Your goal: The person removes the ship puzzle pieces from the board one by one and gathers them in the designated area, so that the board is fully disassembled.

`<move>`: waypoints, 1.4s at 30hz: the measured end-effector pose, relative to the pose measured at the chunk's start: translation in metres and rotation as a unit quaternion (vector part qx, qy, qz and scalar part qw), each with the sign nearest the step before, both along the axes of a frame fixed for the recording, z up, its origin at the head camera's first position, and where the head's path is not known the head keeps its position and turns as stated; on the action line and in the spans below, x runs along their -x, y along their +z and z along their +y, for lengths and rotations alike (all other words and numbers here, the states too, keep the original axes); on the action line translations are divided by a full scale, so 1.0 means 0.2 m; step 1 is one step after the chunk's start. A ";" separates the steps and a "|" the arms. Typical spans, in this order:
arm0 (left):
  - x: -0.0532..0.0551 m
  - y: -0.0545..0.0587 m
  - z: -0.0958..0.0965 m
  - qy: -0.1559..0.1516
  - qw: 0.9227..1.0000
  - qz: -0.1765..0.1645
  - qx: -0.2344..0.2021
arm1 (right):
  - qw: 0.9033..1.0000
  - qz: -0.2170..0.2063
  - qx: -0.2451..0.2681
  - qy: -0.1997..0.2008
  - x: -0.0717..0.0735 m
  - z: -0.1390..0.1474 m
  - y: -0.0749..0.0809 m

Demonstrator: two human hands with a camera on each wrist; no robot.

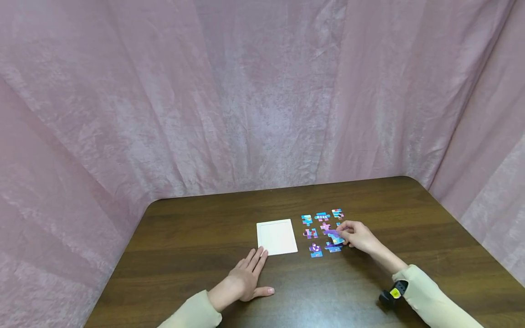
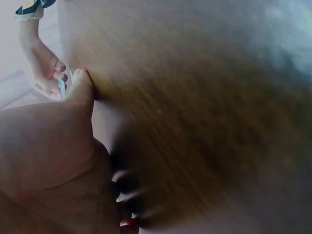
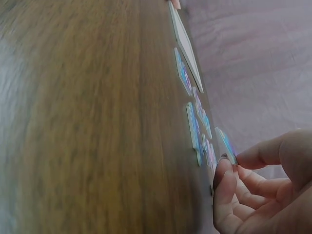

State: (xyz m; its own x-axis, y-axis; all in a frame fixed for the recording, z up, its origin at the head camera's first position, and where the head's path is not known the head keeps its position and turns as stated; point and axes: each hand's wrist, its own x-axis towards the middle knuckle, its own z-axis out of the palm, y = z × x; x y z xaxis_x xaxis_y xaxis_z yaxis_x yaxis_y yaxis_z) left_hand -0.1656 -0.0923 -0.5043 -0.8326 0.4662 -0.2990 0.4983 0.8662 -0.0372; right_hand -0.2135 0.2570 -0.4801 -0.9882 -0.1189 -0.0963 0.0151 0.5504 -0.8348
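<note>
My right hand (image 1: 359, 236) pinches a blue and purple jigsaw piece (image 3: 225, 146) between thumb and fingers, tilted and lifted above the other pieces. Several jigsaw pieces (image 1: 310, 233) lie face up in loose rows beneath and to the left of that hand. A white square puzzle tray (image 1: 277, 238) with a raised border sits left of the pieces, its inside bare. Spread fairly straight, the fingers of my left hand (image 1: 247, 276) rest at the tray's near left corner, with the thumb out to the side on the table.
The dark brown wooden table (image 1: 197, 232) has rounded far corners. Pink curtains (image 1: 262, 100) hang behind it and along the sides. A black strap device with a yellow mark (image 1: 395, 292) is on the right wrist, low over the table.
</note>
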 end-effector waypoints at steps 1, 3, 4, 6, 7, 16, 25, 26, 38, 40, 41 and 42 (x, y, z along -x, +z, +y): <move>0.00 0.00 0.00 0.000 1.000 0.000 0.000 | 1.000 -0.003 0.000 -0.003 0.00 0.01 0.00; 0.00 0.00 0.00 -0.001 1.000 -0.001 0.000 | 1.000 -0.008 -0.002 -0.004 0.00 0.03 0.01; 0.00 0.01 0.00 0.000 1.000 -0.001 0.001 | 1.000 -0.007 -0.004 0.000 0.00 0.04 0.01; 0.00 0.01 0.00 0.000 1.000 -0.003 0.000 | 1.000 -0.013 -0.007 -0.003 -0.01 0.06 0.01; 0.00 0.01 0.00 0.000 1.000 -0.004 -0.001 | 1.000 -0.014 -0.007 -0.003 -0.01 0.07 0.02; 0.00 0.00 -0.01 -0.003 1.000 -0.009 -0.010 | 0.999 -0.029 -0.021 0.000 -0.03 0.13 0.02; 0.01 0.00 -0.01 -0.010 1.000 -0.009 -0.024 | 0.998 -0.020 -0.050 -0.021 -0.02 0.16 0.00; 0.01 0.00 -0.01 -0.010 1.000 -0.008 -0.026 | 0.998 -0.017 -0.058 -0.023 -0.02 0.16 -0.01; -0.01 0.04 0.00 -0.009 0.998 -0.026 -0.063 | 0.989 0.029 -0.143 -0.034 -0.03 0.16 0.00; -0.01 0.06 0.01 -0.009 0.997 -0.032 -0.064 | 0.989 0.034 -0.142 -0.026 -0.03 0.16 0.00; -0.02 0.07 0.01 -0.009 0.997 -0.032 -0.064 | 0.989 0.037 -0.142 -0.021 -0.03 0.16 0.00; -0.02 0.08 0.01 -0.011 0.997 -0.032 -0.064 | 0.989 0.041 -0.142 -0.016 -0.03 0.15 0.00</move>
State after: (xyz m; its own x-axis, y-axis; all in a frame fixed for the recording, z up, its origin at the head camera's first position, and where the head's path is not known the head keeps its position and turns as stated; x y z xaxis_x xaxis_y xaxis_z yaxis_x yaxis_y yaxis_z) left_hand -0.1614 -0.0900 -0.4875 -0.8035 0.5213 -0.2874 0.5142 0.8511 0.1061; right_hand -0.2069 0.2880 -0.4811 -0.9970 -0.0669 -0.0399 -0.0254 0.7629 -0.6460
